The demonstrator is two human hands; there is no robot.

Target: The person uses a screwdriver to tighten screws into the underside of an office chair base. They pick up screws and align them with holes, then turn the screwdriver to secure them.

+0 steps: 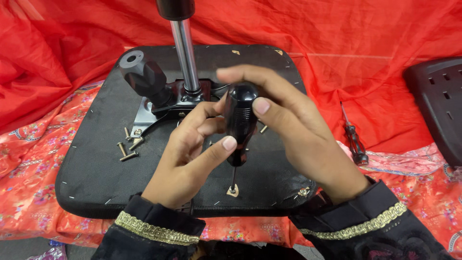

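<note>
A black-handled screwdriver is being held upright over the underside of a chair seat, its long axis running nearly straight down from the handle to the tip. The tip is being rested in a screw at a hole near the seat's front edge, directly below the grip rather than off to either side. The handle is being clasped from both sides: the left hand is being wrapped round its lower part, thumb across the front, while the right hand is being closed over the top, fingers curled over the rounded cap. Both hands are about equally near the shaft.

Loose screws are lying on the seat to the left, well apart from the tip. A second screwdriver is lying on the red cloth to the right, untouched.
</note>
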